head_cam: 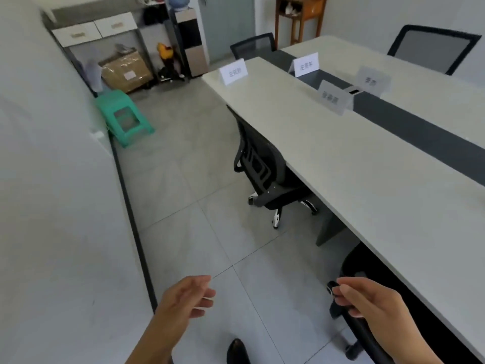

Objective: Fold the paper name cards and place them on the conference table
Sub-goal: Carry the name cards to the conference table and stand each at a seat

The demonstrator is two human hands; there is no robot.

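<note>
In the head view, the conference table (pixel 341 164) is seen running from the upper middle of the frame down to the lower right, pale-topped with a dark strip along its centre. Four folded name cards are stood on it in the upper right: one near the table's far left corner (pixel 233 71), one on the dark strip (pixel 305 64), one nearer at the strip's edge (pixel 333 98), and one further right (pixel 374 81) — the last two are blurred and their print cannot be read. At the bottom of the frame the left hand (pixel 187 298) is held over the floor tiles with its fingers loosely curled and nothing in them; no card is seen in it. The right hand (pixel 367 300) is closed lightly on the armrest of a dark chair (pixel 351 324) at the lower right, tucked under the table edge. A second office chair (pixel 265 174) is pushed in at mid-frame. No unfolded card is visible, so the folding may well be finished. If the near chair is to be shifted, it is best moved smoothly and clear of the table — a knock could topple the light cards.
</note>
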